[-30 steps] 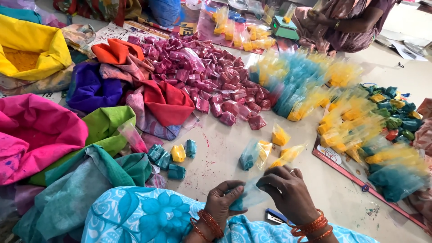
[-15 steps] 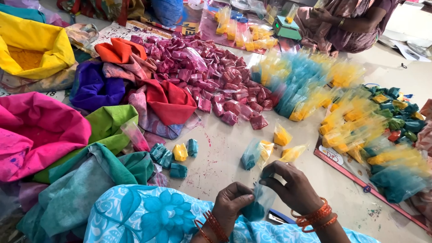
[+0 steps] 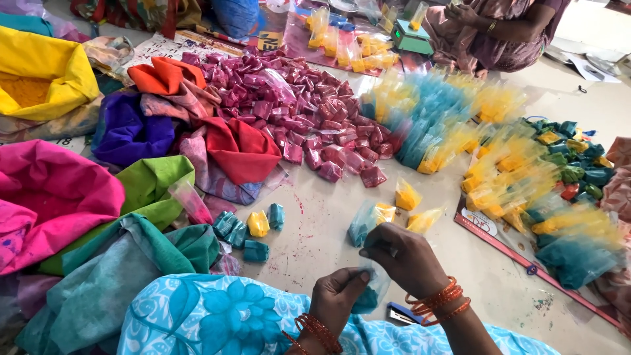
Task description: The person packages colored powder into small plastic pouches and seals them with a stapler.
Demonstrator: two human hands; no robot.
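My left hand (image 3: 336, 300) and my right hand (image 3: 402, 258) are together at the bottom middle, both gripping a small clear plastic packet (image 3: 372, 292) with teal powder in its lower end. My right hand pinches the packet's top, my left holds its side. Orange bangles sit on both wrists. Just beyond my right hand, on the floor, lie a teal packet (image 3: 362, 222) and two yellow packets (image 3: 407, 196). My lap is covered by light blue flowered cloth (image 3: 217, 315).
A heap of magenta packets (image 3: 309, 125) lies in the middle, teal and yellow packets (image 3: 434, 125) to its right. Cloth bags of coloured powder (image 3: 59, 190) fill the left. A few small folded packets (image 3: 253, 227) lie near my knee. Another person (image 3: 499, 29) sits at the back right.
My hands have come closer together around the packet. My right hand has shifted slightly left and my left hand has risen a little.
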